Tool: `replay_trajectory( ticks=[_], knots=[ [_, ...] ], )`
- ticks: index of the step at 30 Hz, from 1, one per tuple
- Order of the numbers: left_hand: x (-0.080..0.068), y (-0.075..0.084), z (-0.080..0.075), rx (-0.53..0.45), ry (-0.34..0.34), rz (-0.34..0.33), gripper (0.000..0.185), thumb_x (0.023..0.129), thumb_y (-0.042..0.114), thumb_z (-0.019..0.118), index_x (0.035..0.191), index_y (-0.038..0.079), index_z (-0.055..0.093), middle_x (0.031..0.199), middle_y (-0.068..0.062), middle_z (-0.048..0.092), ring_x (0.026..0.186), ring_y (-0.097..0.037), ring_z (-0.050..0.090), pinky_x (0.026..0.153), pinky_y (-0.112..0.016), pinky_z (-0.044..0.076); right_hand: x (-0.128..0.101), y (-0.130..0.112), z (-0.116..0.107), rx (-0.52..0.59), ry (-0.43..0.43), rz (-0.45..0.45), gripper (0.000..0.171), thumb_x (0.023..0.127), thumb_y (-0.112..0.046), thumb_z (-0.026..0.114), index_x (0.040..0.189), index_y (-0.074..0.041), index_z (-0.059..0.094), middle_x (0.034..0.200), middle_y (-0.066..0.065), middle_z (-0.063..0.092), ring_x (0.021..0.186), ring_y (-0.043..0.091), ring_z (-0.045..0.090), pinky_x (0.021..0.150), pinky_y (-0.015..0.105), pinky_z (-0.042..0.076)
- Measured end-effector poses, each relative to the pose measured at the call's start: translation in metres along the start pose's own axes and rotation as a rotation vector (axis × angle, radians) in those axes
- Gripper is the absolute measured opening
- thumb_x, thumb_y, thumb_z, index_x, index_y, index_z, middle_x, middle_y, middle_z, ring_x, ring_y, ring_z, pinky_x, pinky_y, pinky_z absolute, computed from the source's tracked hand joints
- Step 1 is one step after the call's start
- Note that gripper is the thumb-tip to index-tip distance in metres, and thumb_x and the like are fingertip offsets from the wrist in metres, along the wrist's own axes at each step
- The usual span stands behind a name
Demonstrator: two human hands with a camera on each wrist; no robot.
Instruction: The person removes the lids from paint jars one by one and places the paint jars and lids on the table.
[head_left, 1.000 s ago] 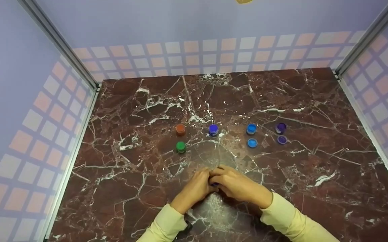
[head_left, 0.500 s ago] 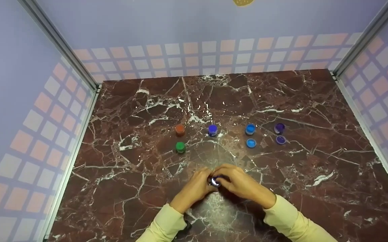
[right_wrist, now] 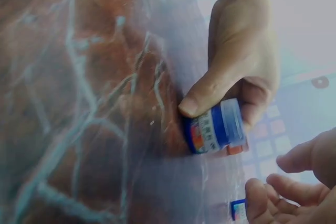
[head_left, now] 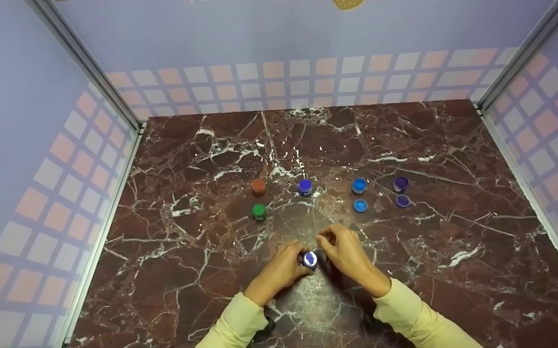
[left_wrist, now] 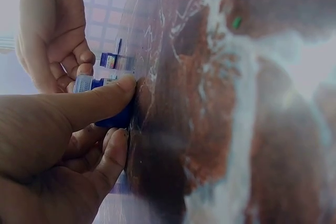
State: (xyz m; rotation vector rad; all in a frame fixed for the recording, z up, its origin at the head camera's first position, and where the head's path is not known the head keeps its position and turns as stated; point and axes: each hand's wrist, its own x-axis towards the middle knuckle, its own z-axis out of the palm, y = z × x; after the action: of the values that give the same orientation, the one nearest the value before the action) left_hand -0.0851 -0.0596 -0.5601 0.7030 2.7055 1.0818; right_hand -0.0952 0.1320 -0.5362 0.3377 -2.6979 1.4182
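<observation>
**Marble table, little paint pots, and two busy hands**

Marble, dark red-brown with white cracks, makes up the big table (head_left: pixel 452 159). Pale purple walls (head_left: pixel 269 34) with pink and white squares stand round it on three sides.

Two arms in light yellow sleeves (head_left: pixel 240 321) come in from the near edge. The left hand (head_left: pixel 281 270) is near the middle of the table, close to the front. Its thumb and fingers are curled round a small blue pot (head_left: pixel 309 259) and hold it tight. The left wrist view shows the thumb lying along the side of the pot (left_wrist: pixel 107 106). The right wrist view shows the pot (right_wrist: pixel 214 128) standing on the table, with a coloured label round it and a clear rim on top. The pot has no lid on.

The right hand (head_left: pixel 344 246) is just beside the pot, a little way off from it. Its fingers are curled in, and the fingertips pinch a small blue lid (right_wrist: pixel 239 210). The lid shows only a bit in the wrist views (left_wrist: pixel 111 60).

Farther back on the table sit more little pots, well apart from the hands. On the left are a red pot (head_left: pixel 258 186) and, just in front of it, a green pot (head_left: pixel 259 211). In the middle is a dark blue pot (head_left: pixel 305 187). Next comes a light blue pot (head_left: pixel 359 185) with its light blue lid (head_left: pixel 360 206) lying just in front. On the right is a purple pot (head_left: pixel 400 183) with its purple lid (head_left: pixel 402 200) just in front too.
</observation>
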Motion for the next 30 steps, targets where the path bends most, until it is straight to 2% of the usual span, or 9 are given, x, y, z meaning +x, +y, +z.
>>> replay_trajectory(
  ticks=[4,10,14,19,24,30],
  knots=[
    [0.000,-0.001,0.000,-0.006,0.002,0.013,0.038,0.076,0.016,0.090,0.105,0.003,0.069,0.102,-0.007,0.066,0.100,-0.026,0.063,0.092,-0.040,0.052,-0.003,-0.006,0.005,-0.058,-0.028,-0.021,0.008,0.091,-0.004,0.074,0.094,-0.001,0.068,0.072,-0.001,0.062,0.060,0.009,0.054,0.053,0.026,0.048],
    [0.000,-0.004,0.000,0.016,0.026,0.034,0.035,0.075,0.017,0.091,0.099,0.006,0.068,0.097,-0.006,0.066,0.094,-0.025,0.065,0.086,-0.041,0.053,-0.013,-0.014,0.015,-0.257,-0.059,-0.129,0.022,0.093,-0.014,0.076,0.098,0.001,0.061,0.078,0.006,0.059,0.059,0.015,0.052,0.049,0.028,0.045],
    [0.001,-0.004,0.001,0.038,0.034,0.033,0.025,0.079,0.011,0.087,0.095,0.005,0.068,0.093,-0.006,0.066,0.090,-0.025,0.065,0.083,-0.041,0.053,-0.020,-0.018,0.021,-0.372,-0.069,-0.205,0.028,0.093,-0.019,0.078,0.097,0.000,0.059,0.082,0.008,0.058,0.058,0.023,0.059,0.047,0.033,0.048],
    [0.002,-0.004,0.002,0.094,0.040,0.058,0.017,0.079,-0.001,0.078,0.088,0.003,0.064,0.087,-0.007,0.062,0.086,-0.027,0.064,0.080,-0.041,0.052,-0.024,-0.022,0.028,-0.463,-0.075,-0.228,0.029,0.089,-0.018,0.080,0.092,-0.001,0.058,0.085,0.010,0.056,0.062,0.033,0.064,0.049,0.041,0.052],
    [0.002,-0.003,0.001,0.089,0.027,0.046,0.021,0.078,0.004,0.081,0.087,0.004,0.062,0.089,-0.007,0.061,0.089,-0.029,0.063,0.082,-0.042,0.052,-0.025,-0.024,0.029,-0.512,-0.079,-0.277,0.027,0.087,-0.015,0.082,0.094,0.000,0.060,0.087,0.012,0.055,0.061,0.034,0.064,0.050,0.043,0.054],
    [-0.001,-0.003,0.001,0.088,0.005,0.037,0.027,0.080,0.013,0.084,0.095,0.005,0.063,0.097,-0.009,0.064,0.098,-0.032,0.063,0.090,-0.046,0.051,-0.024,-0.021,0.023,-0.482,-0.147,-0.358,0.024,0.086,-0.007,0.081,0.100,0.002,0.064,0.091,0.011,0.054,0.064,0.029,0.064,0.052,0.039,0.055]
  ],
)
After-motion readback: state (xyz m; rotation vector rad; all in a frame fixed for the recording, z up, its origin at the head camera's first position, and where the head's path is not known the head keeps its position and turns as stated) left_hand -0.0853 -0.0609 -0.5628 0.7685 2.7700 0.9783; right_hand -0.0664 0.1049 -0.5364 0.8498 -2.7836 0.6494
